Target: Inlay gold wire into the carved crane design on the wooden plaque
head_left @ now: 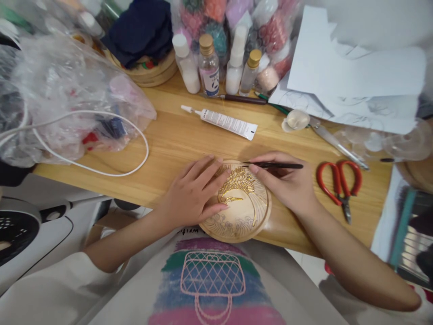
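A round wooden plate lies at the table's front edge, marked with a drawn bird and wave pattern. Gold wire follows part of the bird's lines. My left hand rests with fingers stretched out over the plate's left side, its thumb on the surface. Black tweezers are pinched in my right hand, their tips pointing left at the plate's upper rim. What lies between those tips is too small to tell.
A white glue tube lies beyond the plate, with bottles behind it. Red-handled pliers and a silver craft knife lie to the right. A white cable loops by plastic bags at left. Papers sit back right.
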Available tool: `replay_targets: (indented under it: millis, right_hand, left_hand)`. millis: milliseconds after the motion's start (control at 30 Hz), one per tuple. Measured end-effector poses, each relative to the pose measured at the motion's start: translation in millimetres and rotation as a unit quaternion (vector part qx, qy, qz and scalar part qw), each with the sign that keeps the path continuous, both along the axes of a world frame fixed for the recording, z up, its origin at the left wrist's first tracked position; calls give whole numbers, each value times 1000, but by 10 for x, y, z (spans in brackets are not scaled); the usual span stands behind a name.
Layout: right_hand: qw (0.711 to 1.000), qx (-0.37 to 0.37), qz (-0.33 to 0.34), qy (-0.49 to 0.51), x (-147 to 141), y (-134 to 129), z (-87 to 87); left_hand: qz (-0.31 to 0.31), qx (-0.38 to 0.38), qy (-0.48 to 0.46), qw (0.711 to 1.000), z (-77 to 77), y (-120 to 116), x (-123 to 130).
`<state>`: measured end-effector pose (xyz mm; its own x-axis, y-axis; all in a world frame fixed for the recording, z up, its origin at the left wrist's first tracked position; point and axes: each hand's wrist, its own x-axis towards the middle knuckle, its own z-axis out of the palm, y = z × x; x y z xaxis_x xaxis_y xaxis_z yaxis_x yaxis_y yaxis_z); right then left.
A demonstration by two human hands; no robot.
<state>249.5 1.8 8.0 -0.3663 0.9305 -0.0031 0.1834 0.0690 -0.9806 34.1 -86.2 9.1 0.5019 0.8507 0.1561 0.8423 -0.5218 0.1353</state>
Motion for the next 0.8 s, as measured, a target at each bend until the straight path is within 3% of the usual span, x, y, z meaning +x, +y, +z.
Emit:
replay_targets:
  millis: [800]
  right_hand:
    - [1000, 3, 0, -11, 4, 3, 4]
  left_hand:
    - [4, -22, 19, 1000, 66, 19, 30]
